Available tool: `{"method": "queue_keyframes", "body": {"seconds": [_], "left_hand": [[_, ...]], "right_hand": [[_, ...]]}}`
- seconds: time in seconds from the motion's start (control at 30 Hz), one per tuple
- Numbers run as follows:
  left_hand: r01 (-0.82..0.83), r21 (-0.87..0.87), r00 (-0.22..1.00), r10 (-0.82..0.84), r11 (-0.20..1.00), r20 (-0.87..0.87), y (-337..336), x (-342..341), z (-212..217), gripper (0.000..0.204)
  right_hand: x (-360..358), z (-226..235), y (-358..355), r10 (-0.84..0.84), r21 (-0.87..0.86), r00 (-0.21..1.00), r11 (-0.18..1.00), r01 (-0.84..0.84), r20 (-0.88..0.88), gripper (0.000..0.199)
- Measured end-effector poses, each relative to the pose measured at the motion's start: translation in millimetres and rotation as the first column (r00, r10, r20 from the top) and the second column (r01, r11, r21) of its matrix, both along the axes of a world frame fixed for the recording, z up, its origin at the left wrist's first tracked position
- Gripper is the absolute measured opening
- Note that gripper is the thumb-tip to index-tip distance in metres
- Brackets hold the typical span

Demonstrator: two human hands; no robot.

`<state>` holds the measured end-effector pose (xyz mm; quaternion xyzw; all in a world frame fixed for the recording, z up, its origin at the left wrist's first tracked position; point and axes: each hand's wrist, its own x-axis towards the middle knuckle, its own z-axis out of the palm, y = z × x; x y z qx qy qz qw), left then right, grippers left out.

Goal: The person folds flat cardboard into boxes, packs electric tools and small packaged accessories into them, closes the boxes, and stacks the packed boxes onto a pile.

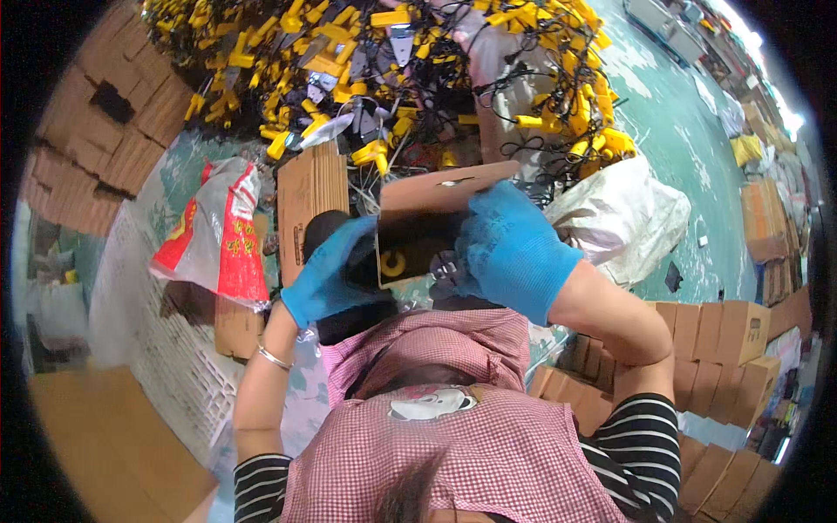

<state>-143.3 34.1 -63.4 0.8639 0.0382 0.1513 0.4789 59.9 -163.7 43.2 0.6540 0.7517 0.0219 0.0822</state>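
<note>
In front of my lap is a small cardboard box (pixel 422 192) with its top flap raised. Its inside is dark, and a yellow ring-shaped part (pixel 392 263) shows low in it; what that part belongs to is unclear. My left hand (pixel 336 268), in a blue glove, is closed on the box's left side, its fingertips partly hidden. On the opposite side my right hand (pixel 514 248), also in a blue glove, grips the box near the flap, fingers bent and partly out of sight. Just beyond the left hand stands a stack of flattened cartons (pixel 314 196).
A large heap of yellow-and-black corded tools (pixel 349 65) spreads across the far side. A red-and-white sack (pixel 218 231) lies to the left, a white sack (pixel 623 218) to the right. Stacked brown boxes (pixel 711 336) stand at right, folded cardboard (pixel 118 131) at far left.
</note>
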Motion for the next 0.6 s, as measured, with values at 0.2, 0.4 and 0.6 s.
{"method": "queue_keyframes", "body": {"seconds": [0.2, 0.4, 0.6], "left_hand": [[-0.353, -0.303, 0.681, 0.465, 0.885, 0.566, 11, -20, 50, 0.076], [-0.83, -0.468, 0.344, 0.939, 0.303, -0.002, 84, -114, -141, 0.024], [-0.962, 0.268, -0.173, 0.632, 0.057, -0.755, -1, -235, -425, 0.069]], "right_hand": [[-6, 23, 28, 0.031, 0.143, 0.822, 0.988, 0.061, -0.568, 0.056], [-5, 20, 28, -0.091, 0.154, 0.994, 0.983, 0.099, -0.053, 0.04], [-1, 21, 39, -0.019, 0.184, 0.999, 0.983, 0.026, -0.04, 0.031]]}}
